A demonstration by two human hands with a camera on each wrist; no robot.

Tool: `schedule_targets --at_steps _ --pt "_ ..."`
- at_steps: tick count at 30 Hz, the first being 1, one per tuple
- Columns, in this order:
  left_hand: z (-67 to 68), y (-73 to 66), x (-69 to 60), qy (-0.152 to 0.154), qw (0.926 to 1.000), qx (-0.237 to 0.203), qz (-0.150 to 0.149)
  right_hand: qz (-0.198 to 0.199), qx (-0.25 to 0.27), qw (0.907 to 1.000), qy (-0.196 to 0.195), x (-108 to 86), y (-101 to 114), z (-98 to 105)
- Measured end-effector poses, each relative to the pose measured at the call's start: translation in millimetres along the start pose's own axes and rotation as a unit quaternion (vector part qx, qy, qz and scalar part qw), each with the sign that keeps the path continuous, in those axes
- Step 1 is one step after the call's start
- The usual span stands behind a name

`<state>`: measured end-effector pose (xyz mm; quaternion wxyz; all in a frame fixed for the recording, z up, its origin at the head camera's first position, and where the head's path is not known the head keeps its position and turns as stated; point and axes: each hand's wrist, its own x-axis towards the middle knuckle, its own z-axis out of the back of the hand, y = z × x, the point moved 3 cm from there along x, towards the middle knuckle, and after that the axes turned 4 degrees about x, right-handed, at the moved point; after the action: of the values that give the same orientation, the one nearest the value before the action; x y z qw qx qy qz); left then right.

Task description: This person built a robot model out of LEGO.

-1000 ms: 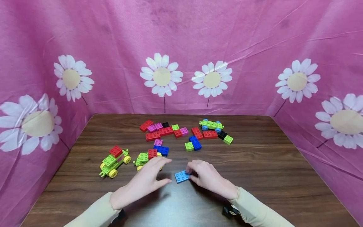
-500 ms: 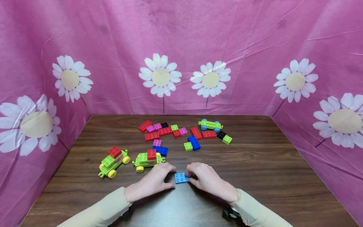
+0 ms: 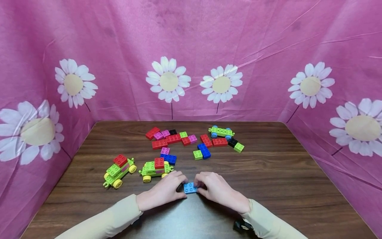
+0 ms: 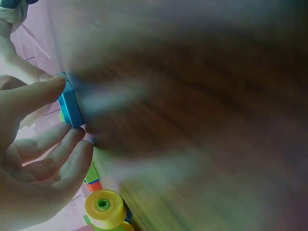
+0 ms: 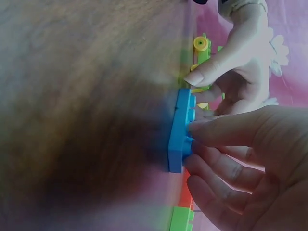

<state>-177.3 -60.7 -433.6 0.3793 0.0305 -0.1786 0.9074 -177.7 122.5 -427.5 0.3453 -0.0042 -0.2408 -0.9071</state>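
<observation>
A light-blue building brick (image 3: pixel 190 188) lies flat on the table between both hands, studs up. My right hand (image 3: pixel 219 191) pinches its right end; in the right wrist view the thumb (image 5: pixel 204 132) lies against the studs, with curled fingers beside the brick. My left hand (image 3: pixel 164 191) is at the brick's left end, thumb on the near side and fingers on the far side. In the left wrist view the left thumb (image 4: pixel 43 94) and fingertips flank the brick (image 4: pixel 70 103); whether they touch it is unclear. The right fingers cover part of its right end.
Two green cars with yellow wheels, one left (image 3: pixel 119 171) and one near my left hand (image 3: pixel 155 168), carry bricks. Behind lie several loose red, pink, black, green and blue bricks (image 3: pixel 204 151). A green base with blue wheels (image 3: pixel 221 131) stands at the back.
My left hand has come right and down to the blue brick's left end, uncovering the nearer car. The brick has turned slightly straighter and shifted a little left, with my right hand on it.
</observation>
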Motion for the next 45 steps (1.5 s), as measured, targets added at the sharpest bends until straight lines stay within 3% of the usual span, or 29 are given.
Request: schedule_targets --at_steps 4,9,18,25,28,38,45 --pt "0.2 0.3 0.7 0.000 1.0000 0.002 -0.006 -0.002 0.001 0.9999 -0.017 2.6 -2 10" --pt "-0.2 1.8 1.2 0.006 1.0000 0.001 -0.004 0.000 -0.004 0.9977 -0.067 11.9 -16 28" --pt "-1.2 3.2 2.8 0.021 0.9997 -0.004 0.007 -0.051 -0.013 0.9909 -0.124 37.4 -78 58" --pt "-0.5 4.2 3.4 0.031 0.9994 -0.010 0.013 -0.141 -0.050 0.9821 -0.115 51.2 -125 77" --pt "0.4 4.4 3.2 0.033 0.9993 -0.011 0.016 -0.157 -0.062 0.9809 -0.097 56.4 -136 82" --pt "2.9 3.0 1.4 0.024 0.9995 -0.006 0.017 -0.157 -0.083 0.9833 -0.042 67.5 -146 78" --pt "2.9 4.5 1.0 0.022 0.9996 -0.005 0.014 -0.124 -0.110 0.9853 -0.042 68.6 -146 72"
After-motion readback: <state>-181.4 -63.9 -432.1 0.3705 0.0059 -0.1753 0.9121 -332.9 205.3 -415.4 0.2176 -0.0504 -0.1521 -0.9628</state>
